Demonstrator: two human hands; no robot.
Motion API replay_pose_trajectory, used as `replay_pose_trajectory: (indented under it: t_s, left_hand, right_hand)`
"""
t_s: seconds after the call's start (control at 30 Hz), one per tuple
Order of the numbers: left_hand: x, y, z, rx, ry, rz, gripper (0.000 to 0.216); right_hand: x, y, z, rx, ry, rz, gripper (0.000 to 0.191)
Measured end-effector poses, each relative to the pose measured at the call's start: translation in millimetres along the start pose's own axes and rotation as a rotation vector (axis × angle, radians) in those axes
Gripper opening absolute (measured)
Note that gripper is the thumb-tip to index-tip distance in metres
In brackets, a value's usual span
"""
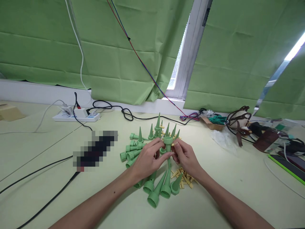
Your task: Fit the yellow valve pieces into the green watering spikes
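My left hand (151,156) is closed round a green plastic watering spike (168,141), held with its wide threaded end up and its point down. My right hand (187,156) pinches a small yellow valve (172,145) against the side of that spike; how far in it sits I cannot tell. Several green spikes lie on the table around my hands, such as a loose spike (154,197) in front. Behind my hands, several stand point up, like an upright spike (140,135), some with yellow valves. Beneath my right hand lies a pile of loose yellow valves (187,181).
A white power strip (76,117) with plugs sits at the back left, and a blurred dark object (95,152) with cables lies left of the spikes. To the right are a small cardboard box (212,123), a plastic bag (224,140) and a green-edged phone (287,167).
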State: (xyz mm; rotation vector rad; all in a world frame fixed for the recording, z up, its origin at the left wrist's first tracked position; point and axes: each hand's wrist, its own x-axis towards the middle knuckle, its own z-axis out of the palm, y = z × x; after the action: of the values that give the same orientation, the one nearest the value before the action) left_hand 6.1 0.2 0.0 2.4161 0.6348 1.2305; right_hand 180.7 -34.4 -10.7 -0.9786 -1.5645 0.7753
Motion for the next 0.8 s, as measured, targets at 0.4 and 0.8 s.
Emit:
replay_pose_trajectory:
  t_s: [0.4,0.8]
  left_hand:
    - [-1.4,-2.0,1.1,0.068,0.004,0.120,0.009]
    - [-3.7,-9.3,1.9,0.118,0.009,0.231,0.024]
  right_hand:
    - [4.3,1.6,2.8,0.512,-0.084,0.220,0.051]
    - [6.5,-1.6,-0.1,0.491,-0.142,0.273,0.058]
